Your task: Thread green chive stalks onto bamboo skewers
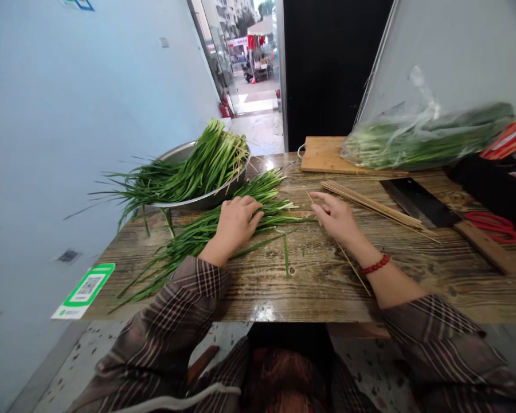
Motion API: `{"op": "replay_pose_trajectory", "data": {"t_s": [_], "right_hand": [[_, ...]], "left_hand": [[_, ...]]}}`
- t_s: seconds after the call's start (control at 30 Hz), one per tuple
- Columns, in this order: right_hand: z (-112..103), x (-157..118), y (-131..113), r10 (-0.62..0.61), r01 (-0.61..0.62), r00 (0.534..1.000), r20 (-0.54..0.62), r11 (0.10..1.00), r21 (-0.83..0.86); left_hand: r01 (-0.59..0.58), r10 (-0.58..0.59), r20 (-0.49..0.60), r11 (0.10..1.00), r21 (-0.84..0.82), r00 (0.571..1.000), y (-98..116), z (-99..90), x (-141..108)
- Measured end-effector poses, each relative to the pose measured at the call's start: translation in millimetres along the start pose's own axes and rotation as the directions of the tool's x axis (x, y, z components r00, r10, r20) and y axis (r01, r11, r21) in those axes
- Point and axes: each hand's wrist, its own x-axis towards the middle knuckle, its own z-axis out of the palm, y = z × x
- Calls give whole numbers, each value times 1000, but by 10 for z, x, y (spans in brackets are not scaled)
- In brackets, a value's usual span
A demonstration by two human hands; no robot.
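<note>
1. Two bare hands of mine work over the wooden table [318,292]: my left hand [238,221] lies palm down on the green stalks [189,241], fingers bent over them. I cannot tell whether it closes round any.
2. My right hand [335,218] pinches a thin stick [356,269] between thumb and forefinger; the stick slants under the hand, its lower end towards the table's near edge. I wear a red bracelet [376,264] on that wrist.
3. The stalks under my left hand fill the left half of the table, pale ends towards my right hand, leaf tips trailing towards the near left corner. One loose leaf [286,256] lies between my hands.
4. Just beyond them, by the far left corner, a metal bowl [189,204] holds a heap of stalks [198,166], with leaves hanging over its rim and thin sticks among the pale ends.
5. Right of my right hand lies a bundle of sticks [370,203], then a cleaver [415,198], its handle aimed at the near right corner, and red scissor handles [494,227].
6. Along the far edge sit a cutting board [322,154] and a clear bag [430,140] of more stalks, overlapping the board.
7. At the near left corner is a green-and-white code card [86,291].
</note>
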Motion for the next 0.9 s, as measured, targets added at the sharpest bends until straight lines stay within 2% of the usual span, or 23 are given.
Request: {"op": "replay_pose_trajectory", "data": {"t_s": [0.07,0.17,0.27,0.4,0.47,0.53,0.67,0.77,0.9], "right_hand": [[-3,0,4,5,-5,1000,1,1000,8],[-9,2,5,6,-5,1000,-5,1000,26],[-9,3,-1,1,-1,1000,-6,1000,9],[-7,1,-11,-1,1,1000,-10,1000,-26],[-7,-1,-11,-5,5,1000,-10,1000,-28],[-6,-2,-5,-11,11,1000,-10,1000,-26],[3,1,13,-23,23,1000,-18,1000,-19],[7,3,11,-28,28,999,-22,999,-30],[5,4,-13,-26,26,999,-27,999,-28]], "left_hand": [[0,0,8,1000,-6,1000,-20,34,86],[-20,21,80,1000,-10,997,-37,128,157],[-87,87,125,996,-8,988,-24,173,103],[-196,180,152,976,92,972,23,129,-43],[-197,181,141,974,113,973,55,104,-75],[-168,160,82,980,102,984,98,98,-59],[-181,181,-16,983,23,983,240,157,90],[-229,229,3,973,-7,973,363,260,224],[-243,238,93,969,38,967,443,390,308]]}}
